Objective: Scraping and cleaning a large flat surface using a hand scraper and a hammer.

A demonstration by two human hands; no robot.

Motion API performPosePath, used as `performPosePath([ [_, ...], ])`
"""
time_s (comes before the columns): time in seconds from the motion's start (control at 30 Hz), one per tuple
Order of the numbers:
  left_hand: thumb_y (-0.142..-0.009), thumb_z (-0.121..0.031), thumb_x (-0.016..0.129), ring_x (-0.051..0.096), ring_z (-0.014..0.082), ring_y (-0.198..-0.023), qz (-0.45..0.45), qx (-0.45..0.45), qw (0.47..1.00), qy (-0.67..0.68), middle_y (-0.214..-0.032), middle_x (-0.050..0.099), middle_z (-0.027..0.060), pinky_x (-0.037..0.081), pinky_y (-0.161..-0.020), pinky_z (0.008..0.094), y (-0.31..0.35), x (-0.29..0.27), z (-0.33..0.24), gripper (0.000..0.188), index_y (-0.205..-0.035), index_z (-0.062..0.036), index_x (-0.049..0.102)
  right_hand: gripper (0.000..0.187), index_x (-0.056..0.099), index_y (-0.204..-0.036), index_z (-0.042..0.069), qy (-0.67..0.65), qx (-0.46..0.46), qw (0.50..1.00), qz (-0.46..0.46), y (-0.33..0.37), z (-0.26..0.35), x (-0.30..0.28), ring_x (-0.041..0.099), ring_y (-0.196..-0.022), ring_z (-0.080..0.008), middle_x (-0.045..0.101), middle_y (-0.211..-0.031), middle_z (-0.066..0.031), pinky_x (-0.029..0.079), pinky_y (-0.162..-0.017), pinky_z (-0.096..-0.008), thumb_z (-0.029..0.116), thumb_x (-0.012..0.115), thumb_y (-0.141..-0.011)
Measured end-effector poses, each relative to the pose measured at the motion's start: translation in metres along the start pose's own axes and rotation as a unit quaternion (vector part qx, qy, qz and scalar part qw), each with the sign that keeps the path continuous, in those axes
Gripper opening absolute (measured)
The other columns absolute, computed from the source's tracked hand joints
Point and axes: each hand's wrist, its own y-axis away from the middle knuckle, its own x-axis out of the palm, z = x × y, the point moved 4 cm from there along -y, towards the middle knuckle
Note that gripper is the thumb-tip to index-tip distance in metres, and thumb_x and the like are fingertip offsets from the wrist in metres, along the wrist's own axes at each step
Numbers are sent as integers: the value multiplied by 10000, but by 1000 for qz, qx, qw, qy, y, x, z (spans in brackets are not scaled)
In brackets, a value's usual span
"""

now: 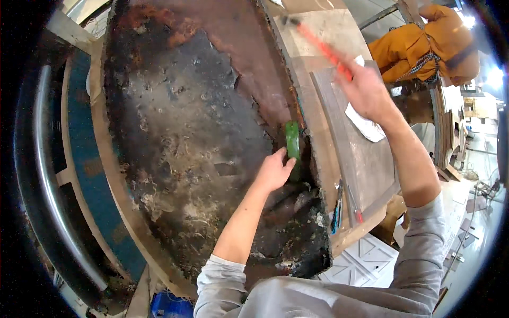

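My left hand (274, 170) grips a green flat tool or wedge (292, 139), thumb and fingers closed on its lower part. The green piece stands along the inner right edge of a large, dark mould-like panel (180, 116), whose surface is scorched, flaky and peeling. What its lower end touches is hidden. Off to the right, my raised right hand (365, 90) is wrapped round the red handle of a hammer (323, 46). Motion smears the hammer, and its small dark head points up and left, over the board beside the panel.
Right of the panel lie a grey-brown board (366, 175), a white cloth or paper (366, 124) and several thin tools (337, 209). A person in orange workwear (432, 45) bends over at upper right. A shiny metal pipe (47, 175) runs along the left; a blue container (170, 306) sits below.
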Motion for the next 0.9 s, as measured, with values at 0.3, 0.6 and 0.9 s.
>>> performPosePath([
  [0.3,-896,-243,604,608,448,-955,2,12,1000,8,-999,645,272,502,-815,472,1,2,2,349,-1121,20,565,497,496,-1372,141,45,-90,944,313,27,-13,30,628,-958,-415,657,-1039,-239,493,-848,-483,170,511,-877],
  [0.6,-890,-246,602,619,412,-1028,42,-19,998,37,-1084,656,234,497,-891,445,1,0,-3,386,-1198,-14,578,479,448,-1398,127,-87,13,986,-139,0,-28,0,593,-1077,-407,608,-1165,-268,454,-930,-463,221,494,-931],
  [0.9,-883,-239,602,618,411,-1026,41,-27,999,11,-1061,658,237,498,-870,451,-8,-4,-1,346,-1148,-18,591,466,506,-1358,124,50,-86,944,314,21,-21,27,626,-921,-408,652,-991,-253,487,-830,-461,208,529,-900],
])
